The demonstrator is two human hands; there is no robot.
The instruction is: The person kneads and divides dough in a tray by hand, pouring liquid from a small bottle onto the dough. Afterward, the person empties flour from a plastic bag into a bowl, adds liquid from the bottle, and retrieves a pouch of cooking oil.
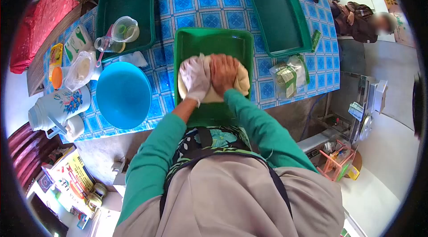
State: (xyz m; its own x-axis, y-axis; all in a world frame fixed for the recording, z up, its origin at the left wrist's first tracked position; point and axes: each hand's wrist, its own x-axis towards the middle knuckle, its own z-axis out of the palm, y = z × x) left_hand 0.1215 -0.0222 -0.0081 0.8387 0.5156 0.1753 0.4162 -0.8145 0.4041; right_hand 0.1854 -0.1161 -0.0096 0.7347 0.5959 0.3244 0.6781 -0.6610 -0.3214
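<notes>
A pale lump of dough (242, 81) lies in a deep green tray (214, 35) at the table's near edge. My left hand (195, 76), in a thin whitish glove, presses on the dough's left half with the fingers curled over it. Beside it, my right hand (224, 71) looks bare and grips the dough from above, fingers bent and close together. The two hands nearly touch at the thumbs. Their palms hide the middle of the dough.
Left of the tray stand a blue bowl (123, 96), a flowered thermos (62, 107) and a bag-lined container (81, 70). Two dark green trays (151, 9) (278, 16) lie farther back. A plastic packet (290, 76) is at right. A person (356, 18) sits at far right.
</notes>
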